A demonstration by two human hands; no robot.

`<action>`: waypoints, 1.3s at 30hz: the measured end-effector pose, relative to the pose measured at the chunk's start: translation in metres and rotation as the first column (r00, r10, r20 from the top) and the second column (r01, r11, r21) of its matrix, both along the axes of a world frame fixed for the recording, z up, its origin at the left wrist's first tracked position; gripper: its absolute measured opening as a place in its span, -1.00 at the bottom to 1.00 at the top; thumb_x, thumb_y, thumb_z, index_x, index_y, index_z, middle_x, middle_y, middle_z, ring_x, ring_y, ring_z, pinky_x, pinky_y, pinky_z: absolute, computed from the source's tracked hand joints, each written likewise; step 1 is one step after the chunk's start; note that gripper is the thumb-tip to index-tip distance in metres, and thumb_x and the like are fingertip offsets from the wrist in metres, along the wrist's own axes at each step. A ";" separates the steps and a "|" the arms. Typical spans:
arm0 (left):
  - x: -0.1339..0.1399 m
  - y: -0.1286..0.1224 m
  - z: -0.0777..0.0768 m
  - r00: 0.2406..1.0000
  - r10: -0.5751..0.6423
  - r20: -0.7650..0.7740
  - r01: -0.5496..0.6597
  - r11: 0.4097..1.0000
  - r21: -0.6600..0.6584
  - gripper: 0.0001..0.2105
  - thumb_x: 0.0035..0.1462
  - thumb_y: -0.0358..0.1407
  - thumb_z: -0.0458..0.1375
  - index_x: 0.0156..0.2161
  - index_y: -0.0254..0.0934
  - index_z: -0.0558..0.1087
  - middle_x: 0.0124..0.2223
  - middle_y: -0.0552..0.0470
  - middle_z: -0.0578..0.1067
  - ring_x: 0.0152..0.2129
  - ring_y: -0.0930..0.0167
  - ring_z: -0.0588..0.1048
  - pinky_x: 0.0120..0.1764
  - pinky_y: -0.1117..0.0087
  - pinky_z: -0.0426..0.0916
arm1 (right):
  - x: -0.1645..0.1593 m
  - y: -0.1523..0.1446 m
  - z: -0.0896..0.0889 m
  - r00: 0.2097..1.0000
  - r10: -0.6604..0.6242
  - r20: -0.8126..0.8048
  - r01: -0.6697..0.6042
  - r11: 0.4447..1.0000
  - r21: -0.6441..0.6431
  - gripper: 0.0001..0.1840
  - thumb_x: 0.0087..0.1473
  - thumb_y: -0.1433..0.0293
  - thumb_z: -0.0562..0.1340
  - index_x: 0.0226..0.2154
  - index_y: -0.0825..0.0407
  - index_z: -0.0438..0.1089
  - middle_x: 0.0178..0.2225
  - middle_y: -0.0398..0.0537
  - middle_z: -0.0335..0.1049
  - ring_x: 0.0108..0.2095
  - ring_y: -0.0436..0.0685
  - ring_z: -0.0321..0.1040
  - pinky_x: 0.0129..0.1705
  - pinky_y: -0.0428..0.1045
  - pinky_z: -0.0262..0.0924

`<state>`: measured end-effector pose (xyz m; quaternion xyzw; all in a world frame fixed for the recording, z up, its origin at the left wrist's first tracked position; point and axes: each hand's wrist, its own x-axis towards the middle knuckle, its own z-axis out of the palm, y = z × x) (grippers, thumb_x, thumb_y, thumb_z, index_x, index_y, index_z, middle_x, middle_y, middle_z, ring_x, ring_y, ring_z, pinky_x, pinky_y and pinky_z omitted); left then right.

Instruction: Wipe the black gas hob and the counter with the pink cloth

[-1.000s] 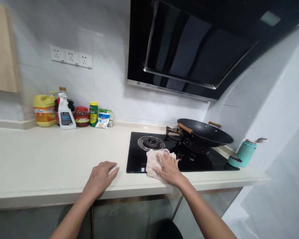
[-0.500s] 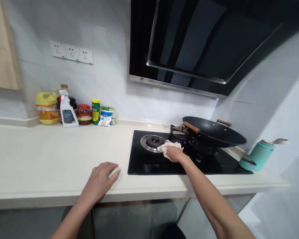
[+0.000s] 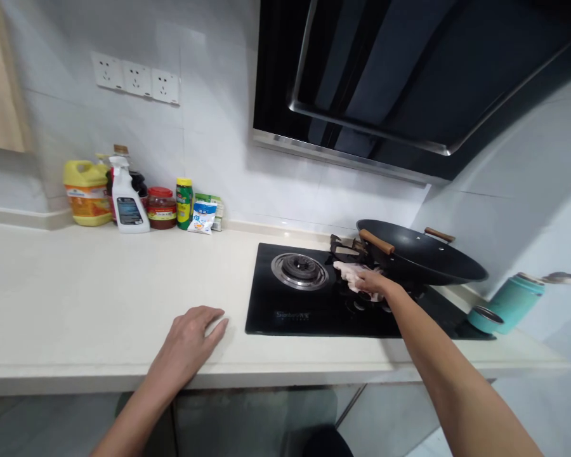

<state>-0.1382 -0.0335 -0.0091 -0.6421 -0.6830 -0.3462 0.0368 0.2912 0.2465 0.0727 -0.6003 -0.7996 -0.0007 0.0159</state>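
The left hand (image 3: 189,333) is loosely spread and the right hand (image 3: 372,282) is closed on a cloth (image 3: 346,273): wiping of the hob (image 3: 276,299) is suggested, with the wok (image 3: 433,257) to be avoided next.

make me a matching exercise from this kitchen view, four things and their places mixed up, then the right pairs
1. pale crumpled cloth
2. black wok with wooden handles
3. bare left hand
4. white plastic spray bottle

A. beside the yellow plastic jug
B. over the right side of the black glass cooktop
C. in the bare right hand
D. near the front edge of the pale counter

Pairs: 1-C, 2-B, 3-D, 4-A
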 end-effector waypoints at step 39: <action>-0.005 0.003 0.001 0.998 0.026 0.048 -0.023 0.997 -0.067 -0.52 0.21 0.10 0.01 -0.10 -0.21 0.58 -0.03 -0.07 0.63 -0.04 0.16 0.55 0.08 0.19 0.37 | 0.013 0.032 0.008 0.951 -0.299 0.079 0.306 0.946 -0.106 -0.35 0.23 -0.06 0.11 -0.11 0.17 0.57 -0.07 0.36 0.53 -0.05 0.36 0.49 -0.11 0.08 0.30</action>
